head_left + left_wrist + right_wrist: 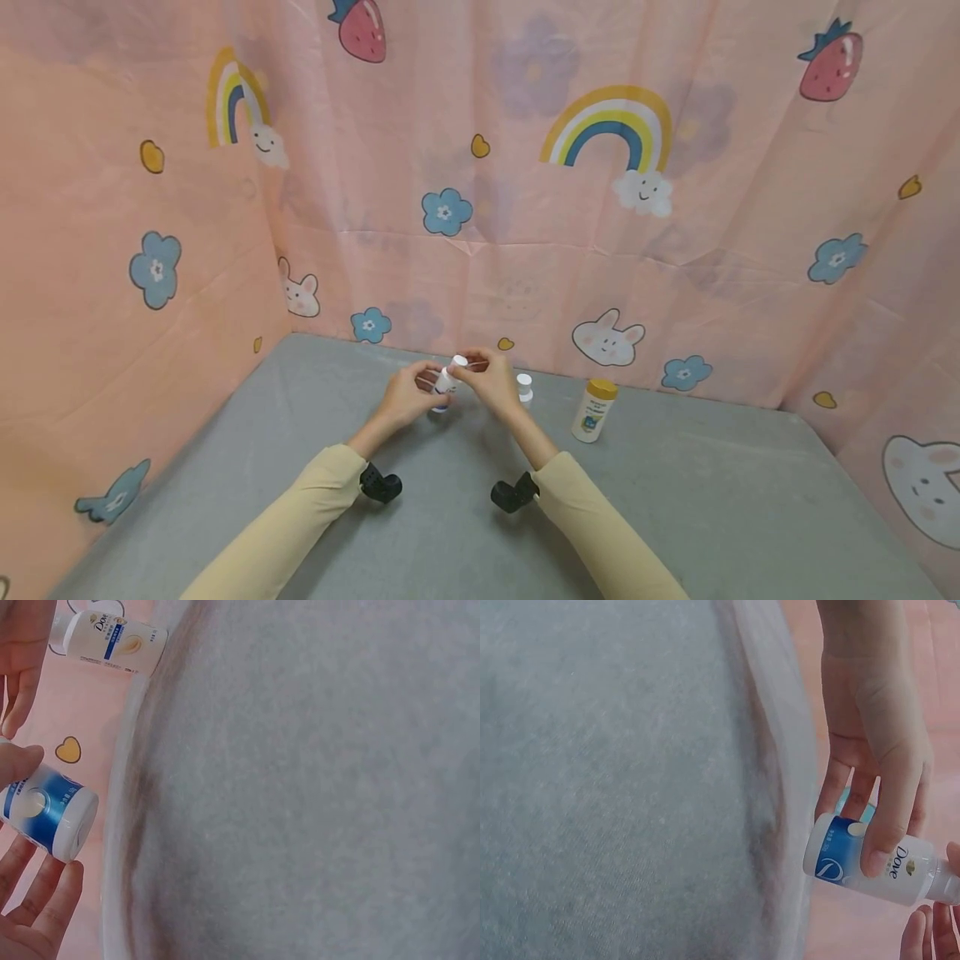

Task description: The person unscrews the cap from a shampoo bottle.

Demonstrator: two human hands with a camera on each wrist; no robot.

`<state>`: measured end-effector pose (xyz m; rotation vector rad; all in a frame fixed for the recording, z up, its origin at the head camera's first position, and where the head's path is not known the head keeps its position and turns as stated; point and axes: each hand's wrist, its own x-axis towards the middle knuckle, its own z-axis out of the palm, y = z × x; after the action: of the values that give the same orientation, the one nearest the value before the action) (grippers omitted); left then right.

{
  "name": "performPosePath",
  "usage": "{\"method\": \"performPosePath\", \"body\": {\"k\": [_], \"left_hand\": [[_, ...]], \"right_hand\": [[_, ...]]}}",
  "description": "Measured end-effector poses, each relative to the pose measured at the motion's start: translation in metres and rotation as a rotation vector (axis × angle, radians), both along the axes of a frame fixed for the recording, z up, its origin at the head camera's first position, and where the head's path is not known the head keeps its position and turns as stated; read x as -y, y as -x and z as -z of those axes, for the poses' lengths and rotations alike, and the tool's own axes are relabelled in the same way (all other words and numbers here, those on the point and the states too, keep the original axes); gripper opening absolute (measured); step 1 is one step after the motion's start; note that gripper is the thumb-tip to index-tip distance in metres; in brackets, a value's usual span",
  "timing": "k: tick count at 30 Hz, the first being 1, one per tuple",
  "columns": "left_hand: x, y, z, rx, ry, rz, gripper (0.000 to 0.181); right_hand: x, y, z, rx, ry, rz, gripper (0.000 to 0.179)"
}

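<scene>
My left hand (408,396) grips a small white Dove lotion bottle (444,383) by its body, thumb on one side and fingers on the other. The bottle leans to the right, its blue label band (836,851) near the base. At the top, my right hand (487,379) pinches the white cap (459,362) between thumb and fingers. The right wrist view catches only the right fingertips (945,934) at the bottle's clear neck (940,883). In the left wrist view the right hand (22,660) hangs over the upper left, and the bottle's top is out of frame.
Another white Dove bottle (524,385) stands just right of my right hand. Farther right is a cream container with a yellow lid (594,412). A pink patterned curtain (510,275) borders the grey table (465,533) at the back and sides.
</scene>
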<state>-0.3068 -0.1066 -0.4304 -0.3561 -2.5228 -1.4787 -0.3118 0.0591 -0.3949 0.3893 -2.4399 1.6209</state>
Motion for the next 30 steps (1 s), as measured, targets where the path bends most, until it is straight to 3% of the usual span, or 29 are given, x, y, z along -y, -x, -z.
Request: {"method": "performPosePath", "body": {"k": [16, 22, 30], "left_hand": [[-0.0027, -0.0041, -0.0039, -0.036, -0.004, -0.033, 0.045], [-0.0029, -0.0043, -0.0045, -0.045, -0.011, -0.029, 0.044], [-0.0027, -0.0029, -0.0033, -0.042, 0.003, -0.006, 0.044]], "right_hand": [[0.0012, -0.0022, -0.0025, 0.035, 0.096, 0.009, 0.036], [0.0026, 0.0015, -0.0014, 0.093, 0.115, 0.043, 0.032], [0.0032, 0.0006, -0.0033, 0.106, 0.123, 0.087, 0.029]]}}
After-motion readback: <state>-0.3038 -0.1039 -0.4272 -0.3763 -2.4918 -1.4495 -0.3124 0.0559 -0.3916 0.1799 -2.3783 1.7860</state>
